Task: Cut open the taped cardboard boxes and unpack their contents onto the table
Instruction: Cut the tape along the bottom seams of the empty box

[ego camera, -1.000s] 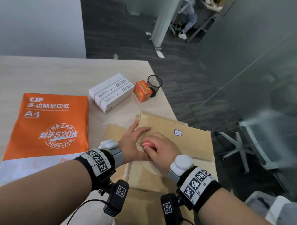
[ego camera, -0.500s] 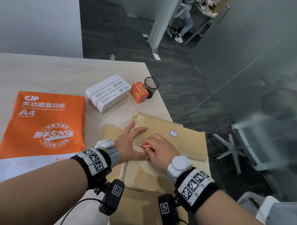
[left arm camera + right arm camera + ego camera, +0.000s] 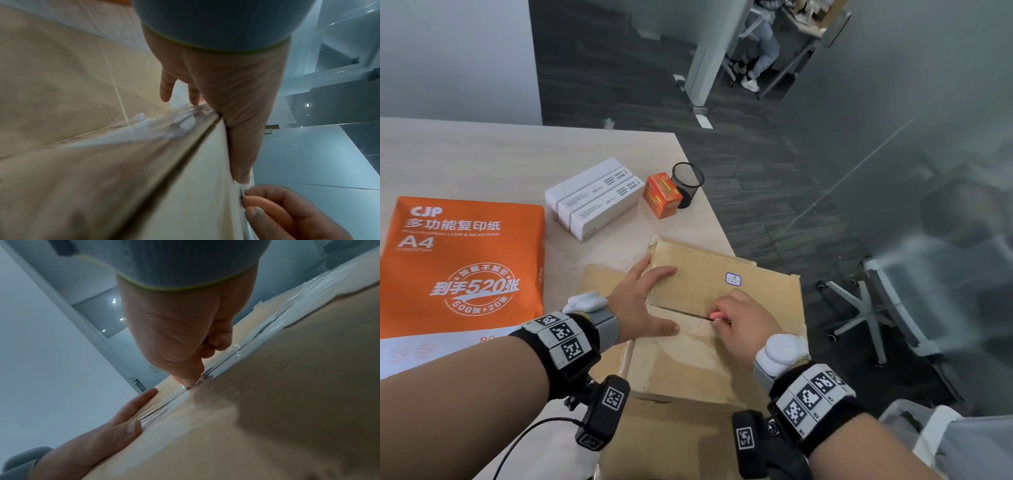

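A brown taped cardboard box lies at the table's right edge. My left hand lies flat on its left end, fingers spread and straight, thumb along the near side. My right hand grips a small pink cutter whose tip sits in the tape seam near the box's middle. A dark cut slit runs from my left hand to the cutter. The left wrist view shows the pink cutter pinched between thumb and fingers. In the right wrist view my right hand presses down on the seam of the box.
An orange A4 paper ream lies at the left. Three white boxes, a small orange box and a black mesh pen cup stand behind the box. More cardboard lies under it. A white office chair stands right of the table.
My right hand has drawn the cutter to the right along the seam, leaving a longer open slit. My left hand stays flat on the box's left end.
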Demonstrator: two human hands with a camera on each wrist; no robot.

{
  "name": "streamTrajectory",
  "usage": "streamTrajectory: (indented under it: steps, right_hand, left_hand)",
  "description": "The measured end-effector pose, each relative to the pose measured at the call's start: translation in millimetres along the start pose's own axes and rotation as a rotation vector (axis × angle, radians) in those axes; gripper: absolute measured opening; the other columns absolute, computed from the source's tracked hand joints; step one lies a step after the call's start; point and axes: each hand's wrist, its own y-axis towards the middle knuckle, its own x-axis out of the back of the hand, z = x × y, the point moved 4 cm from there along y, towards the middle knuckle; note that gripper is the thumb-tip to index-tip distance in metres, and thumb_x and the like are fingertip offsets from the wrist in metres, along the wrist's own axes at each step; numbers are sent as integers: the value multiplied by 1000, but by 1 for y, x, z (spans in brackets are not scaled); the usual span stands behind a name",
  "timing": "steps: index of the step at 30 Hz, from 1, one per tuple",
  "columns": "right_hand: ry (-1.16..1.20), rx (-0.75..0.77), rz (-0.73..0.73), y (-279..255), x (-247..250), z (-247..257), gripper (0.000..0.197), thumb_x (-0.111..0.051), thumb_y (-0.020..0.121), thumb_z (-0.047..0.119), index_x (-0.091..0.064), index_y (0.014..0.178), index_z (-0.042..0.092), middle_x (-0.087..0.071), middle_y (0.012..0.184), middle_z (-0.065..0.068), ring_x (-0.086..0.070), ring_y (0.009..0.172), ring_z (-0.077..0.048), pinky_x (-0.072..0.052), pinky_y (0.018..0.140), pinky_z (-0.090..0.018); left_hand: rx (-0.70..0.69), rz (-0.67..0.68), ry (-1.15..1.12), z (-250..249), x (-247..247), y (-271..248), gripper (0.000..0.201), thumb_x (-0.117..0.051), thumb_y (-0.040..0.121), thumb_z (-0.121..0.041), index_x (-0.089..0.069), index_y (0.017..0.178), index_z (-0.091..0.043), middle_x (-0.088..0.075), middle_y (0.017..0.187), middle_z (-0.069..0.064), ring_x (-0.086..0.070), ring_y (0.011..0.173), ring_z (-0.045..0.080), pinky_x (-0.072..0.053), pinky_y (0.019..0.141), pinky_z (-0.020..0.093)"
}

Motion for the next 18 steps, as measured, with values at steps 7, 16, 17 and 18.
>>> streamTrajectory:
  steps: [7, 16, 17, 18]
  right_hand:
    - [-5, -85, 32, -18, 20, -50, 14, -56, 97, 18, -68, 103, 21, -48, 102, 9, -54, 93, -13, -42, 87, -27]
    - [60, -50, -46, -40, 22, -100, 13, -55, 96, 22, -66, 99, 25, -51, 102, 10, -55, 91, -14, -43, 81, -28]
    - [66, -35, -64, -39, 20, -98, 13, -55, 96, 22, -67, 100, 25, -52, 104, 9, -56, 92, -15, -41, 78, -27]
    - [74, -24, -73, -40, 20, -98, 13, -54, 96, 22, -67, 100, 25, -53, 105, 8, -56, 93, -16, -38, 75, -27]
  left_hand:
    - [34, -41, 53, -4, -1, -1, 100, -95, 61, -43, -30, 135, -64, -1, 169, -10, -22, 152, 17, -27, 116, 29]
    - [244, -90, 587, -48, 4, -9, 102, -84, 64, -60, -27, 149, -57, 4, 170, -7, -6, 154, 31, -17, 120, 56]
    - [258, -94, 662, -57, 4, -10, 100, -83, 65, -60, -28, 149, -55, 4, 170, -6, -4, 154, 31, -17, 120, 57]
    - [258, -107, 720, -68, 1, -10, 96, -83, 68, -55, -31, 148, -54, 1, 170, -5, -5, 154, 30, -18, 120, 56]
